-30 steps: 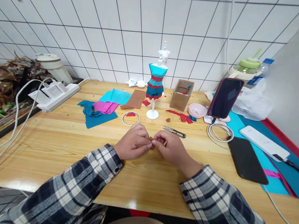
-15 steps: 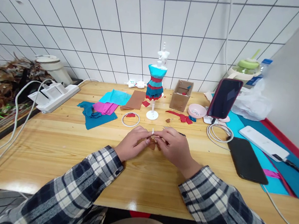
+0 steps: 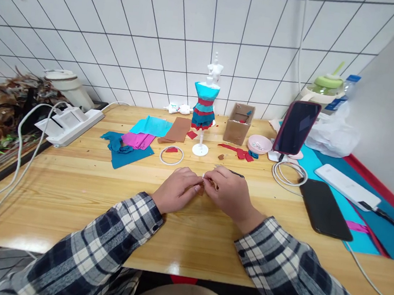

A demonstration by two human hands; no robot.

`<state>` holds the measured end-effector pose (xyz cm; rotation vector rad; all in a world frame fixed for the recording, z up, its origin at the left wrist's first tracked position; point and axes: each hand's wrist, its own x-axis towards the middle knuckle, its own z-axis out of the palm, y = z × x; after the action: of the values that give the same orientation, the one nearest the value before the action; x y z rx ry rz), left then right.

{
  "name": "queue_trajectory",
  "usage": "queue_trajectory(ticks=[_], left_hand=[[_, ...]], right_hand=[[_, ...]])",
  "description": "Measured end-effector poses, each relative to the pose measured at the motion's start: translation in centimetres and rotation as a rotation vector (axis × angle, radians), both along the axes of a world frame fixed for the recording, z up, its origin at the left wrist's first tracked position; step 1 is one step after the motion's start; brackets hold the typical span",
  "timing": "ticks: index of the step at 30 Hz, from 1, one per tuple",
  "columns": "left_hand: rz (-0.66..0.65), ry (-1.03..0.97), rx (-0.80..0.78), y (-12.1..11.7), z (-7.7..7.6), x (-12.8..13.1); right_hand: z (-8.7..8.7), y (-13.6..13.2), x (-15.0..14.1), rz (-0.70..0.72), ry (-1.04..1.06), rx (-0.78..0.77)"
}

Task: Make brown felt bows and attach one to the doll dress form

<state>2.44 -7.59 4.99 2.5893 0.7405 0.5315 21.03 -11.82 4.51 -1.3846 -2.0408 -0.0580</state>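
Observation:
Fingertip to fingertip, my left hand point(image 3: 179, 189) and my right hand point(image 3: 228, 192) meet over the front middle of the table. Both pinch a small piece of brown crepe paper point(image 3: 200, 192), mostly hidden by the fingers. A tiny white bit shows between the fingertips; its kind is too small to tell. Partly covered behind my right hand lies a pair of thread snips point(image 3: 237, 174). Straight ahead stands a small white dress form point(image 3: 205, 105) in a layered turquoise, red and teal dress. A white ring point(image 3: 162, 155) lies flat beyond my left hand.
Turquoise point(image 3: 152, 125), magenta point(image 3: 137, 140), teal and brown sheets point(image 3: 179, 130) lie back left. A cardboard box point(image 3: 235, 132), pink bowl point(image 3: 259, 144) and red scraps point(image 3: 242, 154) sit back right. A propped phone point(image 3: 297, 128), black phone point(image 3: 326, 209), power bank point(image 3: 348, 187) and power strip point(image 3: 72, 127) flank them.
My hands have risen slightly from the table, still pinching the brown piece. A white bit has come into view between the fingertips, and my right hand now covers most of the snips.

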Motion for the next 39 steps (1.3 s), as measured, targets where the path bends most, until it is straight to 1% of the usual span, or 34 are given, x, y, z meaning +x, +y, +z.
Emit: queue_trajectory(ticks=[2, 5, 8, 10, 13, 17, 19, 21, 24, 27, 30, 32, 34, 39], left_hand=[[-0.009, -0.015, 0.011, 0.0, -0.1, 0.0], [-0.007, -0.048, 0.015, 0.1, -0.3, -0.1], [0.016, -0.083, 0.002, 0.2, -0.6, -0.1], [0.042, -0.103, -0.005, 0.3, -0.7, -0.2], [0.050, -0.089, 0.015, 0.3, -0.5, -0.2], [0.032, 0.050, 0.096, -0.1, -0.1, 0.3], [0.040, 0.124, 0.157, -0.3, 0.1, 0.5], [0.045, 0.164, 0.206, -0.4, 0.2, 0.7], [0.060, 0.144, 0.235, -0.5, 0.2, 0.7], [0.085, 0.053, 0.193, -0.4, 0.1, 0.6], [0.132, -0.065, 0.094, -0.4, -0.1, 0.5], [0.167, -0.119, 0.052, -0.3, -0.2, 0.5], [0.183, -0.151, 0.028, -0.1, -0.2, 0.4], [0.174, -0.207, -0.033, 0.2, -0.4, 0.4]], right_hand=[[0.0, 0.1, -0.1, -0.009, 0.061, -0.055], [-0.1, 0.2, -0.1, 0.006, 0.205, -0.141], [-0.3, 0.4, 0.1, 0.055, 0.289, -0.172], [-0.3, 0.4, 0.3, 0.082, 0.260, -0.150], [-0.3, 0.2, 0.4, 0.086, 0.150, -0.113], [-0.2, -0.1, 0.1, 0.029, 0.010, -0.099], [-0.2, -0.1, 0.0, 0.017, -0.021, -0.091], [-0.3, 0.0, -0.1, 0.007, 0.013, -0.098], [-0.4, 0.3, -0.1, 0.011, 0.202, -0.167], [-0.6, 0.7, -0.1, 0.029, 0.417, -0.257], [-0.8, 0.7, -0.3, 0.037, 0.528, -0.334], [-0.8, 0.7, -0.5, 0.043, 0.545, -0.356], [-0.7, 0.5, -0.7, 0.053, 0.536, -0.343], [-0.4, 0.2, -0.7, 0.109, 0.473, -0.283]])
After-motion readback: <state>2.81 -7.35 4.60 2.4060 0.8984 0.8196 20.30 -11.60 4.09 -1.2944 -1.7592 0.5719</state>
